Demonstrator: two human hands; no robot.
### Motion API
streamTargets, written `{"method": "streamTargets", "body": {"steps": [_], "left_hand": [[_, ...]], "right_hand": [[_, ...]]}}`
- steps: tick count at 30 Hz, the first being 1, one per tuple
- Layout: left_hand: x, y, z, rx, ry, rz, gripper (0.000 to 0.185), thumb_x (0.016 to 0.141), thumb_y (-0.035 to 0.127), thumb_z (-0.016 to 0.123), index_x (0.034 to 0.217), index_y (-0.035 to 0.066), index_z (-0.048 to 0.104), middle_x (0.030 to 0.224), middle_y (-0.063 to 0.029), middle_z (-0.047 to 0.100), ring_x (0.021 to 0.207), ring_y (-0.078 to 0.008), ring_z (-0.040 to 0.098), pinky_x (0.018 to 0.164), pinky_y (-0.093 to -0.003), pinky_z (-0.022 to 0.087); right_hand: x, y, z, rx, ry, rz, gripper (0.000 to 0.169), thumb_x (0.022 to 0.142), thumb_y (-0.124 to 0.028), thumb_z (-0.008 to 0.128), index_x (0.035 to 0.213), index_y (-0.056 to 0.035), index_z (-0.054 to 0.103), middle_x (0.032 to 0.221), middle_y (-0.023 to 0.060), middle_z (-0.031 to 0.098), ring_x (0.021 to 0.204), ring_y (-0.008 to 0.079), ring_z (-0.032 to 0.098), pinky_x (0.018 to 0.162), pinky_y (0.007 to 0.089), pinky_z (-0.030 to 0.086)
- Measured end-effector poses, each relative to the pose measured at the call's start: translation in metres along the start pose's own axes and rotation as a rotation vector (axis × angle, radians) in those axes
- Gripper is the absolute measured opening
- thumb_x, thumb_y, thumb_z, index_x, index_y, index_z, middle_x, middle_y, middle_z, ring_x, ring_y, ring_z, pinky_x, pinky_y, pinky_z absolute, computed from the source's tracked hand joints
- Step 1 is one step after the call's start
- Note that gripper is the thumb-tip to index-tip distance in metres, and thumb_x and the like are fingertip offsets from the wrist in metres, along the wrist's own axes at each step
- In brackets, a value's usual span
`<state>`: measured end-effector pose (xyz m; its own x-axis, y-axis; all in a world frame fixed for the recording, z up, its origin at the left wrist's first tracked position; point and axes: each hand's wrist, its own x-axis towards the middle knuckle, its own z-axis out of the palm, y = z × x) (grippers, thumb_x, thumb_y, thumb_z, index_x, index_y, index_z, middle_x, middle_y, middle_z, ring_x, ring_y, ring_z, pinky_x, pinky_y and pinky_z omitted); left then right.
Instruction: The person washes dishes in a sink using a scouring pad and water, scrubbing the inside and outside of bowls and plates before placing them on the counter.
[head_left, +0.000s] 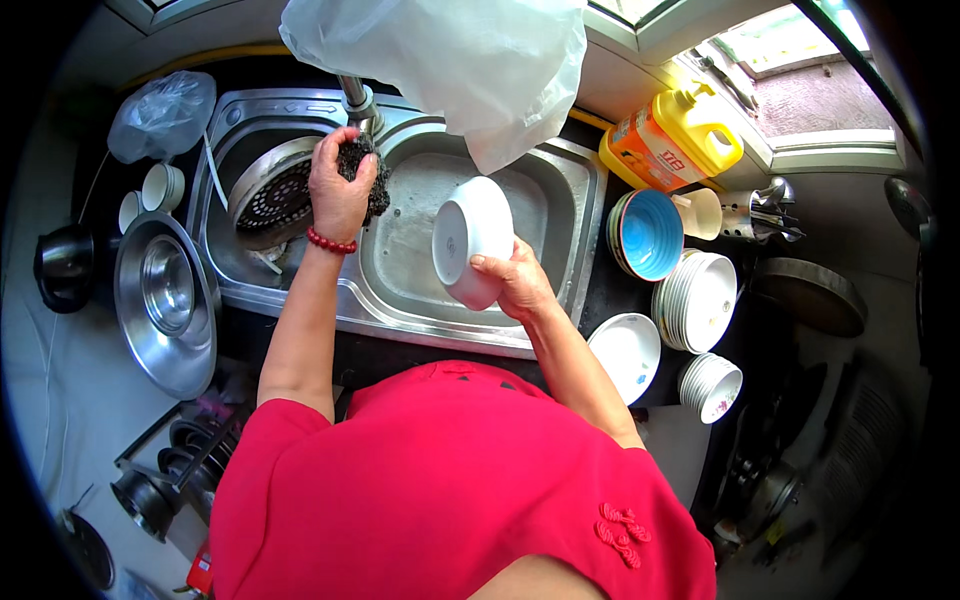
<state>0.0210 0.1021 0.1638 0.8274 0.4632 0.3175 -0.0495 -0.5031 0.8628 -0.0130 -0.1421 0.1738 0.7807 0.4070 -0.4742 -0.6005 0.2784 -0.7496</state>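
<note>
My left hand (341, 184) grips a dark, curly scouring pad (375, 180) near the base of the faucet (363, 105), above the divider of the steel double sink (450, 337). In my right hand (521, 281) is a white ceramic bowl (472, 240), tilted on its side over the right basin, its underside turned to the left. A round metal steamer tray with holes (274, 195) leans in the left basin, partly hidden by my left hand. Some drops of water lie on the right basin's floor.
Right of the sink stand a yellow detergent jug (667, 142), blue-lined bowls (651, 234), stacked plates (705, 304), small bowls (716, 386) and a single white dish (626, 356). Steel basins (165, 300) sit at left. A translucent plastic bag (465, 67) hangs over the faucet.
</note>
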Motion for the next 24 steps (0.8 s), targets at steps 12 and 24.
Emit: {"method": "streamTargets", "body": {"steps": [12, 24], "left_hand": [[-0.063, 0.025, 0.022, -0.165, -0.106, 0.029, 0.033, 0.07, 0.002, 0.061, 0.103, 0.005, 0.053, 0.116, -0.0148, 0.045, 0.109, -0.0294, 0.045, 0.092, -0.0369, 0.037], [-0.093, -0.021, 0.162, -0.08, -0.824, -0.427, 0.034, 0.082, 0.015, 0.047, 0.113, 0.001, 0.052, 0.113, -0.0202, 0.053, 0.1, -0.0298, 0.054, 0.086, -0.0337, 0.042]], "right_hand": [[0.006, 0.038, -0.049, -0.014, 0.125, 0.104, 0.043, 0.067, -0.003, 0.065, 0.107, -0.0001, 0.051, 0.094, 0.0076, 0.058, 0.083, 0.0184, 0.057, 0.078, 0.033, 0.046], [0.0, 0.063, -0.096, -0.056, 0.105, 0.172, 0.041, 0.065, -0.002, 0.069, 0.104, -0.0022, 0.054, 0.093, 0.0032, 0.059, 0.082, 0.0146, 0.057, 0.077, 0.0295, 0.045]]}}
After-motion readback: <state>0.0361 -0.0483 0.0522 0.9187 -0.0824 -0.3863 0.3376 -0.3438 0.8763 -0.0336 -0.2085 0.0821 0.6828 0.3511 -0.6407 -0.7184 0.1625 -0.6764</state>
